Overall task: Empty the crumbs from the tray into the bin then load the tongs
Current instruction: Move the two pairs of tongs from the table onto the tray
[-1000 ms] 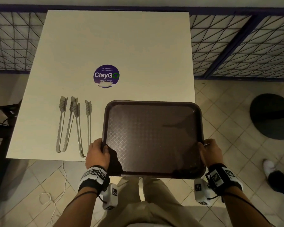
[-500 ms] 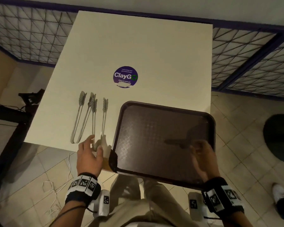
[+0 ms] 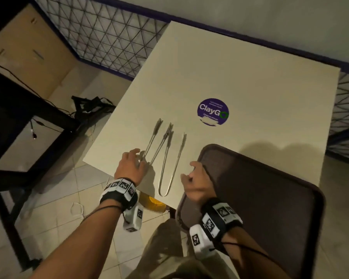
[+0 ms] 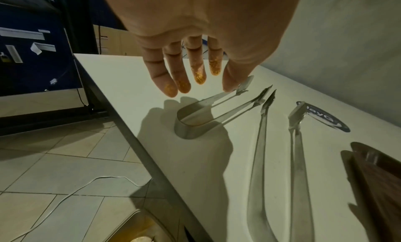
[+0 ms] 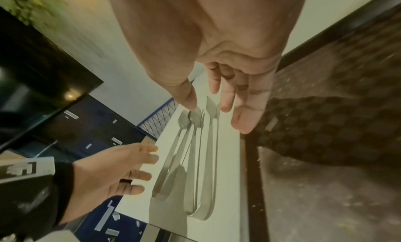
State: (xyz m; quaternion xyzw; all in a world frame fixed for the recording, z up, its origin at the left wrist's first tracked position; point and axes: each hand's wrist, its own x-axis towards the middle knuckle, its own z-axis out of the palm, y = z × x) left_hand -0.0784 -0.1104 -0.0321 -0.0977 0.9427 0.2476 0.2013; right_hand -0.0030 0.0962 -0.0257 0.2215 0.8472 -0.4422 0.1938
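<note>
Tongs: two pairs flat on the worktop (image 3: 240, 67), between my hands, hinge ends toward me, tips pointing away.

Left hand (image 3: 130, 167) hangs over the near-left worktop corner, fingers (image 4: 186, 77) straight and spread, holding nothing. Yellow-orange crumbs stuck on the fingertips in the left wrist view. It's above the bend of the left tongs (image 3: 153, 144); can't tell if it touches them.

Right hand (image 3: 197, 183) loosely curled, thumb out, holding nothing. It sits just right of the right tongs (image 3: 170, 164), at the left rim of the tray (image 3: 290, 208). Contact with the rim: can't tell.

Left tongs tilt right; one tip lies against a tip of the right tongs. Right tongs splay wider, their bend near the worktop's front edge.

Tray is dark brown with a textured floor, right of the tongs. Its far-left corner lies on the worktop, the rest hangs past the front edge toward me. Pale specks on its floor in the right wrist view.

Purple round sticker (image 3: 213, 112) reading "ClayGo" sits beyond the tong tips. Yellow-stained container (image 3: 152, 204) under the worktop's near edge, between my wrists. Tiled floor (image 3: 54, 208) below with a white cord (image 4: 71, 192) on it, black-framed stand (image 3: 28, 121) at left, blue wire fence (image 3: 101, 33) behind.
</note>
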